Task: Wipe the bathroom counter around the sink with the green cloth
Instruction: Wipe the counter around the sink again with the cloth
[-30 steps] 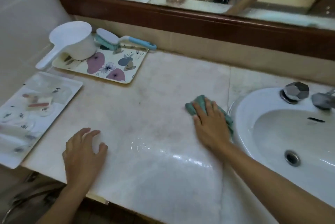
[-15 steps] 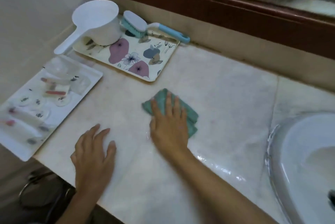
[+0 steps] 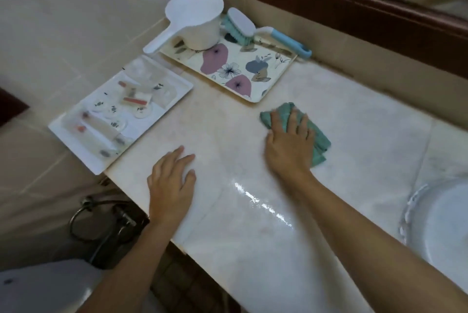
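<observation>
- The right hand (image 3: 288, 145) lies flat on the green cloth (image 3: 319, 141), fingers spread and straight rather than curled round it. The open palm presses a wide patch of fabric onto the counter (image 3: 367, 122).
- The cloth is bunched under that hand in the middle of the counter, just in front of the near corner of the floral tray (image 3: 276, 69) and well apart from the sink (image 3: 430, 211).
- The left hand (image 3: 172, 181) rests palm down near the front edge with its fingers relaxed and holding nothing (most likely bracing the body while the other arm reaches).
- A wet sheen shows on the stone between the two forearms, so that strip looks wiped already. The slab nearer the back wall appears duller.
- The widest open room lies to the right, towards the sink rim, and back along the wall.
- To the left, the floral tray with its scoop (image 3: 197, 21) and brush (image 3: 243, 25), and the white tray (image 3: 149, 122) overhanging the counter's end, hem the cloth in.
- A careless sweep there could nudge the white tray off the edge.
</observation>
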Demonstrator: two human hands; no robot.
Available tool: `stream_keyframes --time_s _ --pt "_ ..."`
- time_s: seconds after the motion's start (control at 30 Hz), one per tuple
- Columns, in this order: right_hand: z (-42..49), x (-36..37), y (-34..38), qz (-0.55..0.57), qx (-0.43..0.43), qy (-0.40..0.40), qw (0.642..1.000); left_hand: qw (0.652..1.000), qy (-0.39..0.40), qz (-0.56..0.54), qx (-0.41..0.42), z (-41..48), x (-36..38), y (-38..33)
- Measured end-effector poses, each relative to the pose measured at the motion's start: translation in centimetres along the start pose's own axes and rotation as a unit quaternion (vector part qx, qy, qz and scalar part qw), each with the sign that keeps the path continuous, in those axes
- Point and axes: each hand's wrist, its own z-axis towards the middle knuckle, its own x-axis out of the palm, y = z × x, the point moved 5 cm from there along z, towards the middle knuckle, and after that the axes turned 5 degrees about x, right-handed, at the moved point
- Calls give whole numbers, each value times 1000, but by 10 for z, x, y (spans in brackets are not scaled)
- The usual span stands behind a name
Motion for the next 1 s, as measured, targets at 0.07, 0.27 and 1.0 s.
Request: stream_keyframes --time_s 0.07,0.27,1.0 --pt "-35 18 49 26 -38 10 999 999 6 -50 -6 3 -2 1" --pt "-218 35 59 -40 -422 100 900 992 -74 43 -96 -28 -36 45" --pt "-241 24 -16 -89 -358 71 927 964 182 74 -181 -38 -50 68"
